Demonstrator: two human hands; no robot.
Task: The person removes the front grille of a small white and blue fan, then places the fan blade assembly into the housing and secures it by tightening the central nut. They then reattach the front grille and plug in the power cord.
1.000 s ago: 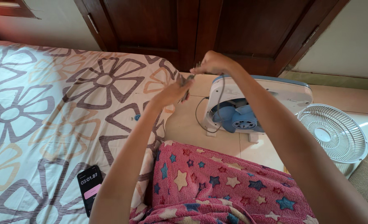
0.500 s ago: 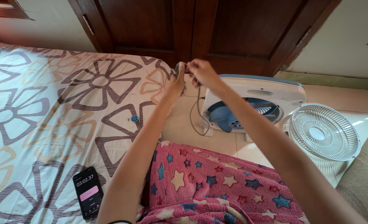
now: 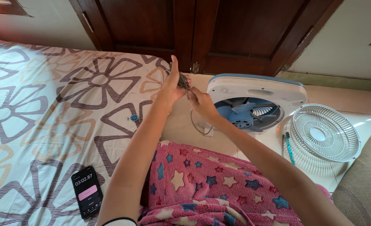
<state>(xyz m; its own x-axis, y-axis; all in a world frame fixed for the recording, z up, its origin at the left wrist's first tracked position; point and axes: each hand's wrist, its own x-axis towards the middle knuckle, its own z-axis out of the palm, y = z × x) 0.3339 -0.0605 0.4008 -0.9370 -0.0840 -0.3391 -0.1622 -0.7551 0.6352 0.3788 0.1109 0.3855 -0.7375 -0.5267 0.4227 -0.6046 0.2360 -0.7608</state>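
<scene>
Since half a second ago, both hands are seen shifted slightly left and lower in the head view, and remain raised together over the bed's edge. A small dark clump, seemingly dust or hair, [image 3: 182, 80] is pinched between them: the left hand [image 3: 172, 86] is held upright with its fingers closed against the clump, while the right hand [image 3: 200, 102] has its fingertips nipped onto the lower end. What the clump is cannot be told for certain.

Just beyond the right hand, an opened box fan [image 3: 254, 104] with blue blades is laid on the floor, its white front grille [image 3: 324, 133] set apart beside it. A screwdriver [image 3: 289, 147] lies between them. A phone [image 3: 87, 191] and a small blue cap [image 3: 134, 118] rest on the flower-patterned bedsheet [image 3: 47, 113].

The step in hand is judged to be cleaning debris off; a steady pull apart seems called for.
</scene>
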